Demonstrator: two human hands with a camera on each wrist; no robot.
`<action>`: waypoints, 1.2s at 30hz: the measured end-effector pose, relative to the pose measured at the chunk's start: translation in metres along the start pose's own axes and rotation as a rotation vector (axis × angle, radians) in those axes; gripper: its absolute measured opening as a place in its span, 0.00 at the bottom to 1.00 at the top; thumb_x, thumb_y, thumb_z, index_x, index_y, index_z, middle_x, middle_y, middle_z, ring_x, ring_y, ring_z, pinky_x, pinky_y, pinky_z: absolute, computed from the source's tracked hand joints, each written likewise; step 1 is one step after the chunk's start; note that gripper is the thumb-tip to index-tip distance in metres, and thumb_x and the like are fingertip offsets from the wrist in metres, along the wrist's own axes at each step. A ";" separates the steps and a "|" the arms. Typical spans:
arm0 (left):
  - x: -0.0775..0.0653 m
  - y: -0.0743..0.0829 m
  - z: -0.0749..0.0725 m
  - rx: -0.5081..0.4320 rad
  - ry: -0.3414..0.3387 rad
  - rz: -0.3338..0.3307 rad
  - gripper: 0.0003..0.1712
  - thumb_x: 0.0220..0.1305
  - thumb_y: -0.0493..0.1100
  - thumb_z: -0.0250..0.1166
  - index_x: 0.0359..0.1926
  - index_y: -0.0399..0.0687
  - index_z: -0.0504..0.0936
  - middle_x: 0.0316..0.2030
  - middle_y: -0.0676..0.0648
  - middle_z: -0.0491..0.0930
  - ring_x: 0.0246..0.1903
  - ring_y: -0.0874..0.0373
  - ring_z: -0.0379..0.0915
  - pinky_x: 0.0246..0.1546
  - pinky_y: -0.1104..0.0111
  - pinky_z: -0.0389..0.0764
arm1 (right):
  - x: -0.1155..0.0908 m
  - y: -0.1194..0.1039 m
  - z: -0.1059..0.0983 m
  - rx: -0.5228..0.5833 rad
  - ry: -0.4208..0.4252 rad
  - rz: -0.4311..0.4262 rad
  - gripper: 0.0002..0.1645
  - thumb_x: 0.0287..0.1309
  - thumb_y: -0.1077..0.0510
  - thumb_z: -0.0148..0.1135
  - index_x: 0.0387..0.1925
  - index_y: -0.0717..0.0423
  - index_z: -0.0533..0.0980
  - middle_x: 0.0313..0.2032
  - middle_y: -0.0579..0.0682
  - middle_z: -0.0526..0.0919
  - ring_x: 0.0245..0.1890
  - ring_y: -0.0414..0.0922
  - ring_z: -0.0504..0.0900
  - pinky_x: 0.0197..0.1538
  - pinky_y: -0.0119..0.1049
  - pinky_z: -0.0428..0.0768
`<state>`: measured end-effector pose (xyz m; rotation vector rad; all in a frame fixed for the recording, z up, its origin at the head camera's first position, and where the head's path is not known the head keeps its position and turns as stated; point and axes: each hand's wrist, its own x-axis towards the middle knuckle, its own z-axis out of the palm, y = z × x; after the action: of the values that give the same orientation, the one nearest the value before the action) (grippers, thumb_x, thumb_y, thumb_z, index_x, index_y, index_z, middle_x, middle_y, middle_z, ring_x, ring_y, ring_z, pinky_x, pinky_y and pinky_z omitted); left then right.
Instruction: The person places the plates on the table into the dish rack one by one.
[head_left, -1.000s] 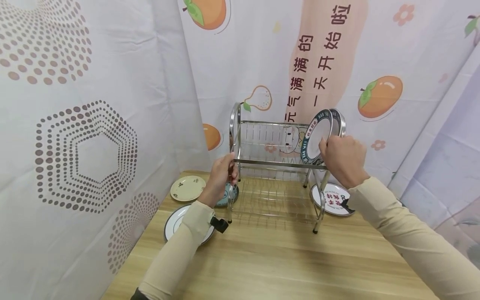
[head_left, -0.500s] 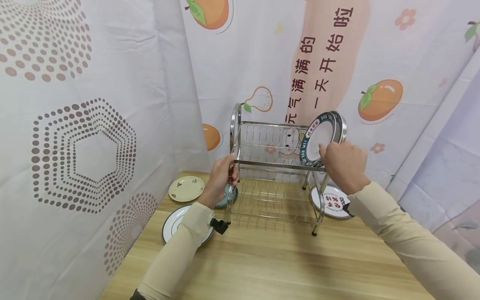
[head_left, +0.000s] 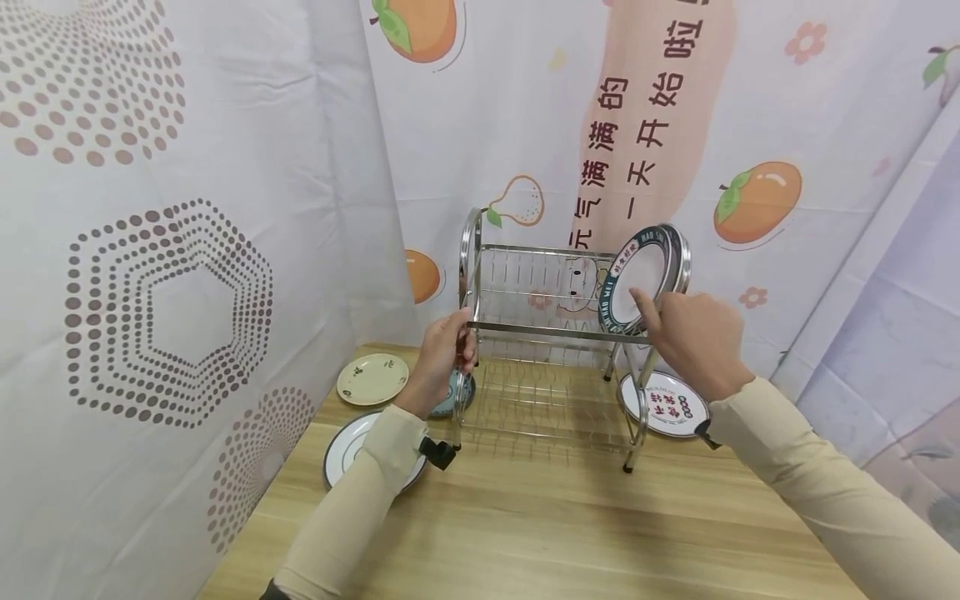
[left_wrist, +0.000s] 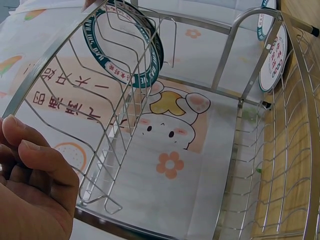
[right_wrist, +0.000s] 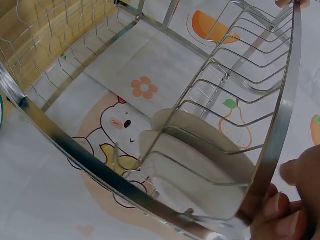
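Note:
A two-tier metal dish rack [head_left: 555, 329] stands on the table. My left hand [head_left: 442, 354] grips its front left corner, fingers curled at the top tier's rail in the left wrist view. At the opposite corner is my right hand [head_left: 693, 337]; in the right wrist view its fingers [right_wrist: 280, 220] curl at the rail's corner while the thumb [right_wrist: 295, 172] stands off the metal. A white plate with a green lettered rim [head_left: 637, 279] leans upright at the right end of the top tier, another plate [head_left: 681, 258] close behind it.
On the table at left lie a cream plate [head_left: 372, 379], a white plate with dark rings [head_left: 347, 446] and a blue plate [head_left: 450, 398] partly behind the rack. A white plate with red characters [head_left: 667, 404] lies at right. Printed curtains [head_left: 525, 108] hang behind and beside the table.
My right hand has shifted slightly down and right, and its thumb now sticks out across the lettered plate in the head view. My left hand keeps its place on the rack.

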<state>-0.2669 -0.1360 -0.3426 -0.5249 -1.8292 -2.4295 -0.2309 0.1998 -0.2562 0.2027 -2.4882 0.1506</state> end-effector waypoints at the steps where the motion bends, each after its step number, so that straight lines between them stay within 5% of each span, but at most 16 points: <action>1: 0.000 0.000 0.000 0.001 0.003 -0.002 0.28 0.80 0.54 0.53 0.21 0.46 0.62 0.14 0.51 0.67 0.13 0.60 0.63 0.15 0.70 0.66 | -0.001 0.002 0.000 0.031 -0.006 0.013 0.41 0.77 0.31 0.39 0.10 0.49 0.61 0.09 0.47 0.64 0.11 0.50 0.65 0.13 0.43 0.57; 9: 0.001 0.005 -0.002 0.009 0.000 0.022 0.28 0.79 0.55 0.54 0.22 0.47 0.62 0.14 0.51 0.67 0.13 0.60 0.63 0.15 0.71 0.67 | -0.012 0.021 0.002 0.224 0.142 0.043 0.36 0.78 0.38 0.44 0.13 0.50 0.60 0.10 0.48 0.60 0.14 0.49 0.61 0.21 0.44 0.56; 18: -0.001 0.005 -0.004 0.022 0.014 0.018 0.28 0.79 0.53 0.53 0.21 0.47 0.61 0.14 0.51 0.66 0.12 0.59 0.62 0.15 0.69 0.66 | -0.027 0.040 0.011 0.263 0.185 0.063 0.35 0.79 0.41 0.44 0.14 0.51 0.60 0.11 0.48 0.60 0.14 0.51 0.60 0.23 0.44 0.55; 28: -0.004 0.005 0.000 0.039 -0.008 0.025 0.30 0.80 0.54 0.52 0.20 0.45 0.60 0.13 0.51 0.66 0.12 0.58 0.62 0.16 0.68 0.66 | -0.045 0.070 0.025 0.246 0.088 0.098 0.31 0.79 0.43 0.43 0.18 0.53 0.64 0.13 0.48 0.63 0.16 0.51 0.63 0.23 0.43 0.57; 36: -0.002 0.001 0.002 0.036 -0.014 0.014 0.31 0.80 0.56 0.52 0.20 0.45 0.60 0.14 0.50 0.66 0.13 0.57 0.62 0.16 0.70 0.67 | -0.059 0.094 0.031 0.250 -0.035 0.159 0.33 0.79 0.41 0.41 0.30 0.62 0.76 0.27 0.61 0.82 0.28 0.63 0.79 0.29 0.51 0.69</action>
<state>-0.2639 -0.1346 -0.3418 -0.5515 -1.8640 -2.3850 -0.2201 0.2938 -0.3220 0.1113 -2.5152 0.5299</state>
